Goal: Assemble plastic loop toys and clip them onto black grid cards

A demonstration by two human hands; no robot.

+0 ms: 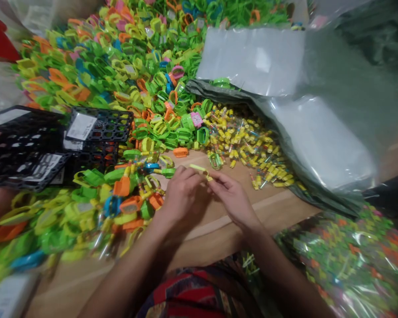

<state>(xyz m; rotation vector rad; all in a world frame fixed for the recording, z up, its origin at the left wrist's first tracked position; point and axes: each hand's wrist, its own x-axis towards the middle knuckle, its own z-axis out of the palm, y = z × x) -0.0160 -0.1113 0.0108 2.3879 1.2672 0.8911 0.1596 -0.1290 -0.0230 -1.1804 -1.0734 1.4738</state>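
My left hand [185, 191] and my right hand [231, 196] meet above the wooden table, their fingers closed around one yellow toy watch [199, 168]. Part of the watch's band shows above the fingertips; the rest is hidden behind them. Just beyond my hands lie an orange toy watch [181, 152] and a green one [215, 160]. To the right of these is a heap of small clear tubes with yellow caps [234, 134]. Beside my left forearm, finished-looking watches and tubes [132, 205] lie mixed together.
A large pile of green, yellow and orange toy watches [119, 66] covers the back. Black grid trays [97, 126] with labels lie at left. Clear plastic bags [252, 59] rest on a dark green sheet [351, 88]. A filled clear bag [358, 265] stands lower right, past the table edge.
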